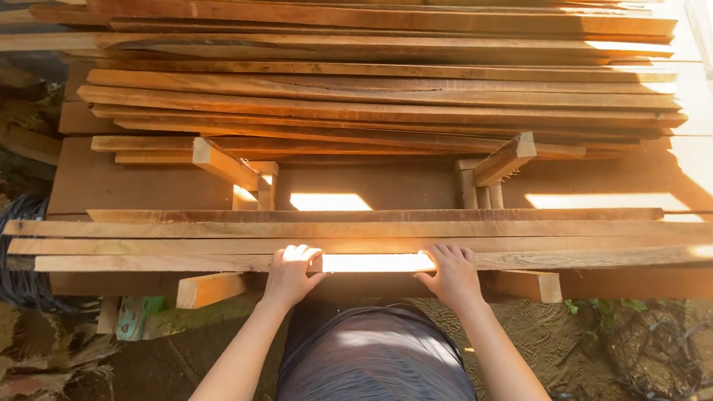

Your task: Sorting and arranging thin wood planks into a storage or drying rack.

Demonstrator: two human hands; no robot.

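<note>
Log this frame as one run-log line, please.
left hand: on nearest plank edge | right hand: on same plank | behind: stacked planks on spacer blocks | ground: dirt
</note>
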